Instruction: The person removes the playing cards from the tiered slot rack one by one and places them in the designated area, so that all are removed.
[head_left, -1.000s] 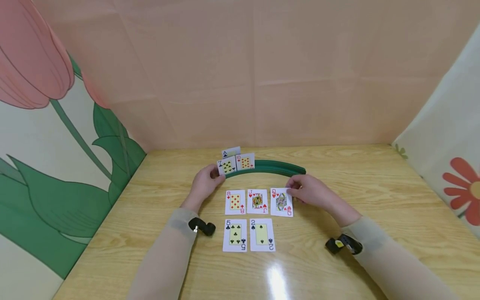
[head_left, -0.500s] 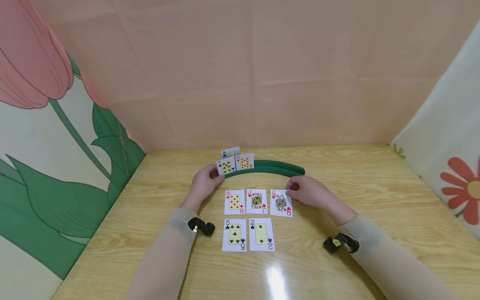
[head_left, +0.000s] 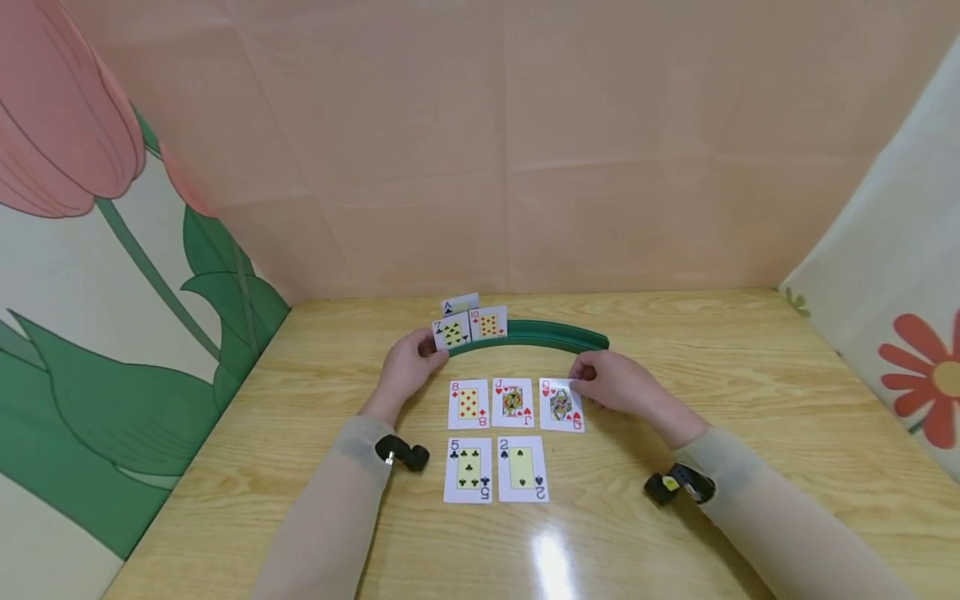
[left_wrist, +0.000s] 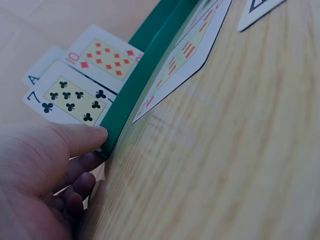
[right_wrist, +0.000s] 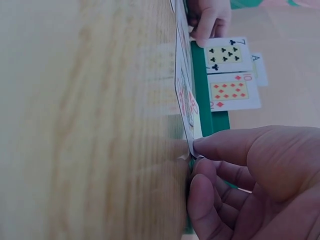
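At the left end of the curved green card holder (head_left: pixel 555 335), my left hand (head_left: pixel 407 367) grips it between thumb and fingers, the thumb (left_wrist: pixel 85 138) in front. In the holder stand the seven of clubs (head_left: pixel 452 332) and the ten of diamonds (head_left: pixel 488 322), with a black ace (head_left: pixel 460 303) behind them, partly hidden. My right hand (head_left: pixel 617 382) pinches the upper right corner of the queen of hearts (head_left: pixel 561 407). In the right wrist view that corner sits between thumb (right_wrist: pixel 225 143) and index finger. To its left lie the jack of hearts (head_left: pixel 512 403) and eight of diamonds (head_left: pixel 468 405).
Nearer on the wooden table (head_left: pixel 615 542) lie the five of clubs (head_left: pixel 468 472) and the two of spades (head_left: pixel 522 470), face up. A pink cloth backdrop (head_left: pixel 510 167) rises behind the table. Printed flower panels (head_left: pixel 127 350) stand at both sides.
My right wrist has shifted slightly left, its fingers still on the corner of the queen of hearts. The left hand keeps its grip on the holder, and the cards lie as before.
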